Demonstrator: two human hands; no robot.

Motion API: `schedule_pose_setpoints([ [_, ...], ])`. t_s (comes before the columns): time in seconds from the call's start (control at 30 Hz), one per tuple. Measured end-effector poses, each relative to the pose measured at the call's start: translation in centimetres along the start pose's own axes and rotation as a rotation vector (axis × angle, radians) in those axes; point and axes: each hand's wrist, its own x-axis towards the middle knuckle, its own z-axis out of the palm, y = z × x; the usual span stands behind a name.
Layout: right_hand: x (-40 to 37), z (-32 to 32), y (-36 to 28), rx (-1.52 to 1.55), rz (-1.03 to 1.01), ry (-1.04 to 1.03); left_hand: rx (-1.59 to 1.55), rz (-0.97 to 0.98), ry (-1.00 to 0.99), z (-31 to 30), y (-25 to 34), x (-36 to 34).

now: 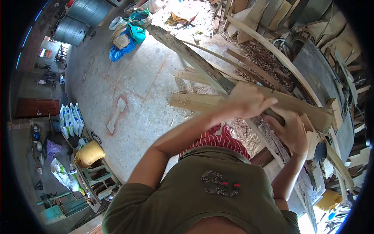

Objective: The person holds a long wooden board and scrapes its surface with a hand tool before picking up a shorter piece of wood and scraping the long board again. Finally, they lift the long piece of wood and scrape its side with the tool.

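Note:
A long, weathered wooden beam (187,52) runs diagonally under my hands. My left hand (246,100) is closed over a tool lying along the beam, thumb pointing right. Beyond its fingers shows a flat, dark grey end of the tool (226,84). My right hand (290,130), nearer my body, is wrapped round the dark rear part of what looks like the same tool. My hands hide most of it, so its exact kind cannot be made out. A thick wooden board (300,107) lies just beyond my right hand.
Wood offcuts (280,15) and shavings (261,56) crowd the right side. Light planks (194,100) stick out left beneath the beam. Bags (130,39) lie on the concrete floor (152,101). A yellow jerrycan (90,153), white sacks (71,121) and metal drums (70,30) stand left.

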Motion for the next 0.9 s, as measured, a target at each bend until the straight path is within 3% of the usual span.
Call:
schedule_pose_setpoints([
  [0.03, 0.7, 1.1, 1.2, -0.083, -0.14, 0.133, 0.048, 0.002, 0.035, 0.0, -1.5, 0.5],
  [0.1, 3.0, 3.1, -1.2, -0.125, -0.175, 0.268, 0.197, 0.014, 0.071, -0.4, -5.1, 0.9],
  [0.13, 4.6, 3.7, -2.0, -0.106, -0.133, 0.212, 0.296, 0.028, 0.083, -1.1, -6.7, 1.0],
  [0.23, 4.2, 3.3, -1.6, -0.086, -0.086, 0.151, 0.194, -0.022, 0.019, -2.2, -7.0, 1.1],
  [0.3, 3.1, 2.5, -0.2, -0.087, -0.159, 0.187, 0.185, -0.016, 0.022, -0.3, -4.3, 1.5],
  [0.33, 2.1, 1.5, 1.2, -0.109, -0.115, 0.074, 0.178, -0.017, 0.026, 0.6, -2.5, 1.5],
  [0.4, -1.2, -0.4, 2.2, -0.145, -0.125, 0.153, -0.041, -0.087, -0.138, 0.4, 1.8, 1.1],
  [0.47, -2.7, -2.0, 2.3, 0.073, 0.058, -0.076, -0.022, -0.03, -0.081, 1.5, 3.0, 0.8],
  [0.5, -2.6, -1.8, 2.2, 0.066, 0.067, -0.083, 0.003, 0.029, -0.024, 2.0, 3.4, 0.7],
  [0.6, -0.8, 1.1, 1.8, -0.008, 0.054, -0.01, 0.172, 0.074, -0.087, 1.0, 0.2, 0.9],
  [0.63, 0.4, 2.9, 2.2, -0.001, -0.066, 0.131, 0.168, 0.087, -0.102, 0.6, -1.2, 0.9],
  [0.67, 1.0, 3.9, 2.4, 0.001, -0.183, 0.276, 0.152, 0.073, -0.037, 0.3, -2.6, 0.9],
  [0.7, 0.8, 3.8, 2.4, 0.003, -0.163, 0.28, 0.131, 0.057, 0.03, 0.0, -2.5, 0.9],
  [0.73, 0.7, 3.3, 2.2, 0.04, -0.12, 0.211, 0.123, 0.069, 0.023, 0.2, -1.7, 1.0],
  [0.8, -0.6, 1.7, 2.1, 0.07, -0.082, 0.147, 0.101, -0.044, -0.185, 0.6, 0.5, 1.3],
  [0.83, -2.3, 0.4, 2.5, 0.064, -0.017, 0.085, 0.145, 0.17, 0.077, 4.1, 0.5, 1.3],
  [0.87, -3.7, -0.4, 2.9, 0.059, 0.043, 0.02, 0.149, 0.167, 0.084, 4.1, 2.6, 1.2],
  [0.9, -4.7, -0.8, 3.3, 0.056, 0.035, 0.02, 0.079, 0.114, -0.055, 3.2, 5.1, 1.0],
])
